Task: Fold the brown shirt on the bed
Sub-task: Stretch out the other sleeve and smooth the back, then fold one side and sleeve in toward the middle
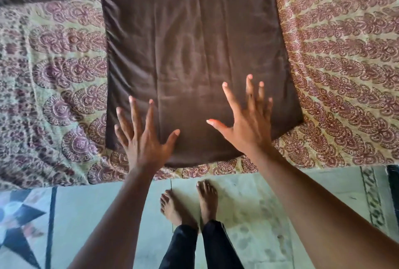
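Hands, two, left (pixel 141 139) and right (pixel 248 122), fingers spread apart on one brown shirt (pixel 190 53).

Bare forearms, bare feet (pixel 190 201), black trousers (pixel 200 247).

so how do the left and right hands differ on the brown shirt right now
The left hand lies nearer the plain brown fabric shirt's hem and left edge; the right hand reaches further up, toward its right side. Left fingers look sharp; right fingers look blurred. Both hands are open, fingers spread.
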Action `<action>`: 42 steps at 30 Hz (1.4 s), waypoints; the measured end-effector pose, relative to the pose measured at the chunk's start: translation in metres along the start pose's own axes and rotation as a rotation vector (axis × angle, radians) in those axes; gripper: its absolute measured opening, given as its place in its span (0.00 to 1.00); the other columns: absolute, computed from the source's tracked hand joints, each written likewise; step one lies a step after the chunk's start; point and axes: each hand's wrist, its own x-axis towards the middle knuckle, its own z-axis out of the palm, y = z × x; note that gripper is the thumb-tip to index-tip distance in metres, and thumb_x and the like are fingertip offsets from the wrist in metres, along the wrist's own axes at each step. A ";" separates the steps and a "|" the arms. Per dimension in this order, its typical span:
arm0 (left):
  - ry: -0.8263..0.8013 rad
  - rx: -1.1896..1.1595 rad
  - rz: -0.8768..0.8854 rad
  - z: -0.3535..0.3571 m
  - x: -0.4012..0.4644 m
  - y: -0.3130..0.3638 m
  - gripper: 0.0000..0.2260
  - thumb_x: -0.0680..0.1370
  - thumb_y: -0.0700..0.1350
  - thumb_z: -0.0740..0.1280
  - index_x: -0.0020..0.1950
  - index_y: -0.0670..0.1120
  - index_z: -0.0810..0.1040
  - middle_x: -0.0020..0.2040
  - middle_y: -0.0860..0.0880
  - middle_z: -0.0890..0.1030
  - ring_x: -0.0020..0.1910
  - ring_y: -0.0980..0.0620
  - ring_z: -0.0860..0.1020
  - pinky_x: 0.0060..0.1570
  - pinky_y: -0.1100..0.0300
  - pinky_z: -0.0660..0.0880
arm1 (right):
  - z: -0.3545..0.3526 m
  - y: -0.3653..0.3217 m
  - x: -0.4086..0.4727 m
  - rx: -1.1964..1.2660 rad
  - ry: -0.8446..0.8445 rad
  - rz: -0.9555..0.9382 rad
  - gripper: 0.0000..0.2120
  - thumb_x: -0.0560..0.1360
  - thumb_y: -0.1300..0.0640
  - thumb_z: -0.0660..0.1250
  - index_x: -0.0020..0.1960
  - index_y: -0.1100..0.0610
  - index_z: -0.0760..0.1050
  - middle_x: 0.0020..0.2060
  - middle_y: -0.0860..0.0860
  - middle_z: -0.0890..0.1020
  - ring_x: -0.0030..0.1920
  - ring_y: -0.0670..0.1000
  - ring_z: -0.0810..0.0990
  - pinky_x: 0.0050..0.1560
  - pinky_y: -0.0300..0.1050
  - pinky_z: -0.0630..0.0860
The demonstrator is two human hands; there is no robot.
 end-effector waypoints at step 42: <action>0.008 -0.443 0.017 -0.088 0.010 0.022 0.25 0.76 0.49 0.70 0.71 0.44 0.74 0.66 0.46 0.79 0.60 0.50 0.76 0.57 0.53 0.73 | -0.083 -0.063 0.001 0.102 -0.044 0.100 0.19 0.77 0.42 0.70 0.57 0.57 0.80 0.43 0.58 0.84 0.39 0.63 0.84 0.33 0.51 0.79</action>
